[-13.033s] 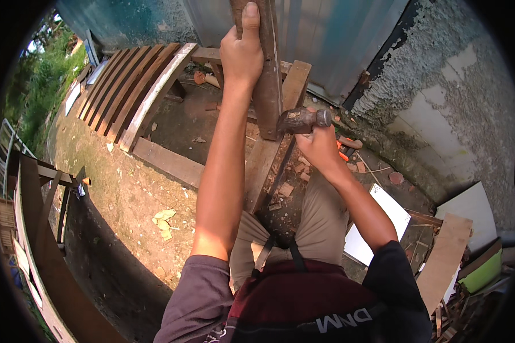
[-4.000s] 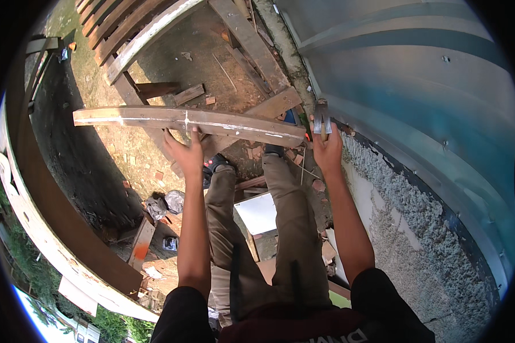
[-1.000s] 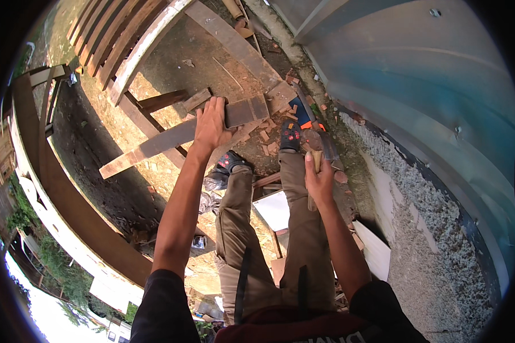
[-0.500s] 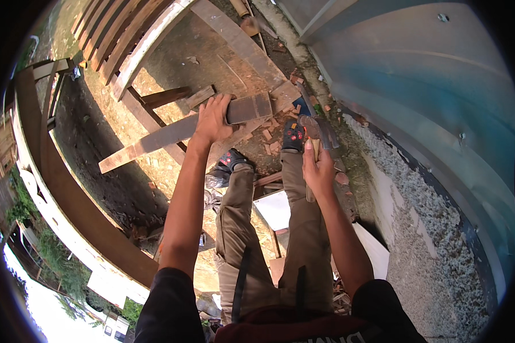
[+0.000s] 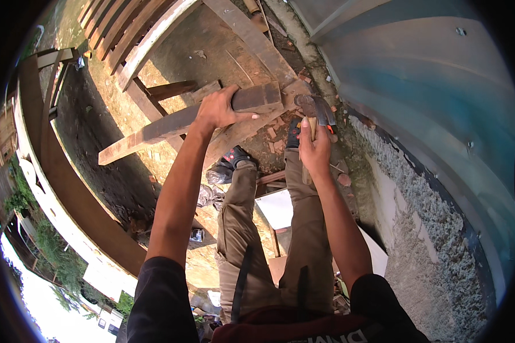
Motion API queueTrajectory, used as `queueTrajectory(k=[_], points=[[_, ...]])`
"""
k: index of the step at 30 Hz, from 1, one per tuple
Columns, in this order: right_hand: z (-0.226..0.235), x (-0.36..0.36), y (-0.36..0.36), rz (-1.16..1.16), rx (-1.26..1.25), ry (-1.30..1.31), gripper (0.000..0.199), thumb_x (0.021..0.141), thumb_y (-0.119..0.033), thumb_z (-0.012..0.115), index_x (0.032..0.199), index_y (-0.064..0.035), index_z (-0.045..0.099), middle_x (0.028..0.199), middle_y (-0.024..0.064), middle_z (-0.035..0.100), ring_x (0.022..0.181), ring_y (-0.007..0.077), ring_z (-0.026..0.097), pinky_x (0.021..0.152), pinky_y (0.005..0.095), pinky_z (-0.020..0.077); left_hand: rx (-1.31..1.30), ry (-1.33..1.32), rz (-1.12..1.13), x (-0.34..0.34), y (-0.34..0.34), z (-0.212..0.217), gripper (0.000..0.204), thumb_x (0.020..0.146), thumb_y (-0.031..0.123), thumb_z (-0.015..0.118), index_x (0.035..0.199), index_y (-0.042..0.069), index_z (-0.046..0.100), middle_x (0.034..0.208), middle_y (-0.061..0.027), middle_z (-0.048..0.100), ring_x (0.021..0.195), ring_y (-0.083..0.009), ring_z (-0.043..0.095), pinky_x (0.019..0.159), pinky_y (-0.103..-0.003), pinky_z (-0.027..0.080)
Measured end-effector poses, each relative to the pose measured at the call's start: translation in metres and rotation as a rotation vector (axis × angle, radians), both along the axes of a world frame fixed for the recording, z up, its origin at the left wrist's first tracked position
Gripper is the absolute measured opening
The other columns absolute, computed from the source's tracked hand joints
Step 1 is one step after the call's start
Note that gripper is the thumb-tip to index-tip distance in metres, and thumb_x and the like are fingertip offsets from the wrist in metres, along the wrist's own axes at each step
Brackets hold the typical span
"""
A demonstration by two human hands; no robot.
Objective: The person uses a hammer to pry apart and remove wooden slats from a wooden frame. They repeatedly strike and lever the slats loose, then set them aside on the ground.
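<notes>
My left hand (image 5: 219, 110) is closed over the top of a dark wooden beam (image 5: 166, 127), thumb along its near side. The beam slants from the lower left up to the right across other timber. In my right hand (image 5: 315, 147) is a hammer (image 5: 314, 108), held by its pale wooden handle, with the thumb along it. Its dark, rusty head has a shinier flat end on the right. The head stands just right of the beam's right end, apart from it. Below it, my shoe is partly hidden.
A slatted wooden frame (image 5: 131, 28) lies at the far left, and a long plank (image 5: 252, 40) runs behind the beam. A curved-looking board structure (image 5: 63, 177) fills the left. Metal sheeting (image 5: 418, 74) and a rough wall (image 5: 429, 228) border the right. Broken reddish chips (image 5: 277, 146) litter the ground.
The hammer has risen and its head has turned more level, closer to the beam's right end. The beam's right end has tilted and shifted slightly up and right, with my left hand on it.
</notes>
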State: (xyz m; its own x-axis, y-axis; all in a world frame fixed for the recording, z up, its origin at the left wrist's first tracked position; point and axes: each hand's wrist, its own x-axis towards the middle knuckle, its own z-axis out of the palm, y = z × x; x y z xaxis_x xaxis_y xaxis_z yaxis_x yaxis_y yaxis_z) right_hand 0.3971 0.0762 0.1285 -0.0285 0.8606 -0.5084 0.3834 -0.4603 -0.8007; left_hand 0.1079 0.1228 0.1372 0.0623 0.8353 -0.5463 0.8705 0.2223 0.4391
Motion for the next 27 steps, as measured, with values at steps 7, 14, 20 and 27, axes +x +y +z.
queueTrajectory(k=[7, 14, 20, 27], points=[[0.005, 0.013, -0.005, -0.052, 0.069, 0.048, 0.033, 0.109, -0.036, 0.052, 0.098, -0.0061, 0.056, 0.061, -0.0032, 0.049, 0.044, 0.0058, 0.046, 0.039, 0.0254, 0.0369, 0.120, 0.070, 0.075, -0.043, -0.029, -0.006, 0.096, 0.061, 0.068, 0.087, 0.127, 0.002, 0.063, 0.105, -0.0224, 0.073, 0.101, -0.0390, 0.071, 0.090, -0.047, 0.056], [-0.002, 0.010, -0.003, -0.131, 0.018, 0.072, 0.032, 0.109, -0.037, 0.051, 0.097, -0.0076, 0.055, 0.061, -0.0033, 0.047, 0.044, 0.0056, 0.045, 0.038, 0.0253, 0.0378, 0.247, -0.046, 0.280, -0.053, 0.003, 0.007, 0.085, 0.064, 0.061, 0.089, 0.116, -0.001, 0.062, 0.105, -0.0218, 0.071, 0.098, -0.0379, 0.070, 0.089, -0.047, 0.054], [0.012, 0.010, 0.016, -0.229, -0.049, 0.090, 0.040, 0.103, -0.038, 0.063, 0.096, 0.0017, 0.063, 0.072, 0.0038, 0.061, 0.060, 0.0108, 0.058, 0.055, 0.0304, 0.0461, 0.174, 0.074, 0.244, 0.007, 0.043, 0.001, 0.088, 0.069, 0.071, 0.081, 0.116, 0.000, 0.062, 0.106, -0.0224, 0.072, 0.100, -0.0372, 0.071, 0.087, -0.047, 0.054], [0.021, 0.002, 0.049, -0.131, 0.019, 0.136, 0.031, 0.109, -0.036, 0.052, 0.100, -0.0073, 0.053, 0.065, -0.0025, 0.046, 0.048, 0.0066, 0.046, 0.043, 0.0268, 0.0405, 0.244, 0.191, 0.166, 0.039, 0.044, -0.040, 0.087, 0.069, 0.073, 0.079, 0.119, 0.003, 0.062, 0.110, -0.0223, 0.071, 0.103, -0.0391, 0.070, 0.090, -0.049, 0.054]])
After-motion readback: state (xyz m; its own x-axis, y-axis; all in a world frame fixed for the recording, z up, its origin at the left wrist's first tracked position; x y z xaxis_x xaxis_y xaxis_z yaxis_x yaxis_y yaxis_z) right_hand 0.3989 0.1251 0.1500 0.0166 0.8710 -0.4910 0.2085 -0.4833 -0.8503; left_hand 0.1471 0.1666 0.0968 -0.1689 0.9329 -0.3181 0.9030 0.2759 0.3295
